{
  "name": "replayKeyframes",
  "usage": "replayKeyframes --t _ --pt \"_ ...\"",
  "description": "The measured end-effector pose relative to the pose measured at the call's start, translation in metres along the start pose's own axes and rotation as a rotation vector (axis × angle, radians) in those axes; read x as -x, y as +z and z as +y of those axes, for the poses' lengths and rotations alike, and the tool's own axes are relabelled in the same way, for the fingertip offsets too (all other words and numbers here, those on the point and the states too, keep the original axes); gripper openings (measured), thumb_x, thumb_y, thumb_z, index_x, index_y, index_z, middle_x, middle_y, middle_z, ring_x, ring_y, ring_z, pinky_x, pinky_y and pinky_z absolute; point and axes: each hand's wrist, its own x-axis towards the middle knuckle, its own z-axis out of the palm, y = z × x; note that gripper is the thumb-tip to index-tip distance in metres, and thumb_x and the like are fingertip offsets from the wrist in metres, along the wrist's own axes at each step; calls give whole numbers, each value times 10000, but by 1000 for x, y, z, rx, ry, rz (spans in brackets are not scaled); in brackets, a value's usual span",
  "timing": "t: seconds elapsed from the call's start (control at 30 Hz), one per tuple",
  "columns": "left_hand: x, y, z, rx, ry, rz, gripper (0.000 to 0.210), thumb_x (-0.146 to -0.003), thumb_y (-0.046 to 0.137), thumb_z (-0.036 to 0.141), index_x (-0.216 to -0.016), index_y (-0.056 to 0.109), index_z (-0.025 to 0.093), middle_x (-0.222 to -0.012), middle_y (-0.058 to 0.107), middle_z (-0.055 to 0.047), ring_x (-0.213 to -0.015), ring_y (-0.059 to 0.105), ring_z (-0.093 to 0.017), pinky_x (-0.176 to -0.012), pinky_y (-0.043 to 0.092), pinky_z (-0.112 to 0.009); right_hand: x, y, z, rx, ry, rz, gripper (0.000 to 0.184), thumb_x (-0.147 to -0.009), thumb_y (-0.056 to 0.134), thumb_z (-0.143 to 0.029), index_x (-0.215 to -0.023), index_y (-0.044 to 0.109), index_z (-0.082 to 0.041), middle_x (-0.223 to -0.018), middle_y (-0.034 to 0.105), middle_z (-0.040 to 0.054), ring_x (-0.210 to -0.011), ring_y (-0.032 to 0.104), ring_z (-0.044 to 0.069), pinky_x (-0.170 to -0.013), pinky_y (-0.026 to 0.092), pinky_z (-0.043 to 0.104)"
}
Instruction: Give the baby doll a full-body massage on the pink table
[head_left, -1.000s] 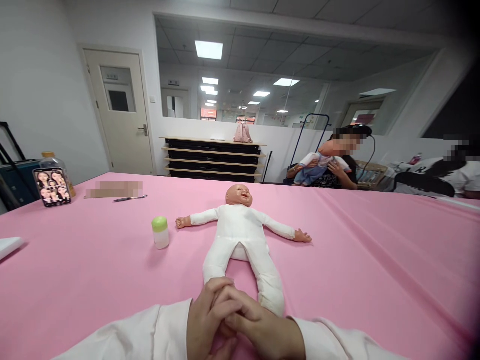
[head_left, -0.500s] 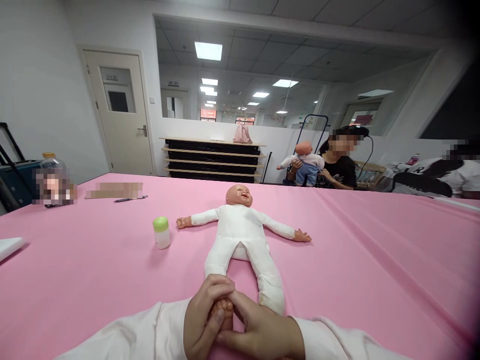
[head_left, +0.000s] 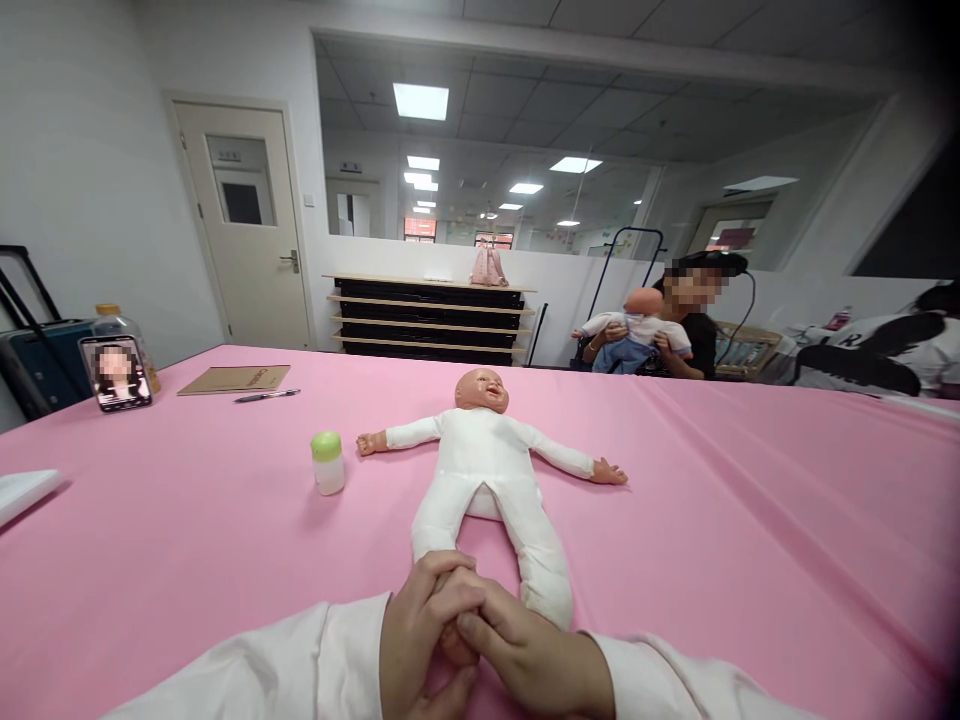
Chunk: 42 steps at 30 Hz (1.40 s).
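Observation:
A baby doll (head_left: 484, 445) with a white cloth body lies on its back on the pink-covered table, arms spread and head away from me. Both my hands are wrapped around its foot (head_left: 459, 645) on the left side, close to the table's near edge. My left hand (head_left: 420, 635) cups the foot from the left, thumb low beneath it. From the right, my right hand (head_left: 532, 645) closes over it, its thumb across the toes. Fingers of both hands overlap on top and hide most of the foot. The doll's other leg (head_left: 546, 570) rests on the cloth.
Left of the doll stands a small bottle with a green cap (head_left: 328, 463). Farther back are a pen (head_left: 268, 396), a brown notebook (head_left: 236, 379), a propped phone (head_left: 116, 373) and a large bottle (head_left: 109, 318). Across the table a person (head_left: 697, 330) holds another doll (head_left: 637, 325).
My left thumb has slid down off the toes, and my right thumb now lies over them. The fingers overlap more. The person opposite has shifted their doll to the right.

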Motion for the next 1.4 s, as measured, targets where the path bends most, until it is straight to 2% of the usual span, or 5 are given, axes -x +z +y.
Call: replayKeyframes --t 0.37,0.63,0.87,1.03,1.4 --pt "-8 -15 0 185 -26 -73 301 -890 328 249 -1164 446 219 -1071 486 -103 -1005 499 -203 -832 452 -346 -1 -3 -1 87 23 -62 519 -762 564 -272 -1235 388 -146 -1136 460 91 -1025 456 185 -904 396 349" --pt "-3 -6 0 185 3 -4 452 -806 440 503 -1167 463 230 -1107 458 -106 -1005 497 -246 -806 456 -378 -1 0 -6 144 63 -21 311 -831 467 -338 -1084 481 -158 -966 510 52 -886 480 146 -834 431 314" --pt "-3 -6 -1 105 -5 -58 330 -839 431 265 -1166 443 226 -1087 469 -102 -983 507 -206 -791 458 -331 0 -3 -5 35 17 -40 411 -904 258 -448 -1059 503 -157 -1013 496 76 -951 479 147 -896 402 333" --pt "-8 -15 -1 221 -35 -74 311 -888 315 246 -1175 434 222 -1047 490 -101 -993 501 -206 -822 452 -357 -2 -4 -10 65 0 -69 521 -742 596 -347 -1188 421 -143 -1081 472 88 -1002 458 185 -903 404 356" --pt "2 -6 1 52 34 -37 435 -814 446 486 -1182 448 253 -1156 436 -109 -1036 488 -246 -763 466 -344 -2 1 -3 140 -44 -14 246 -863 408 -372 -954 525 -175 -869 499 28 -801 469 122 -792 435 281"
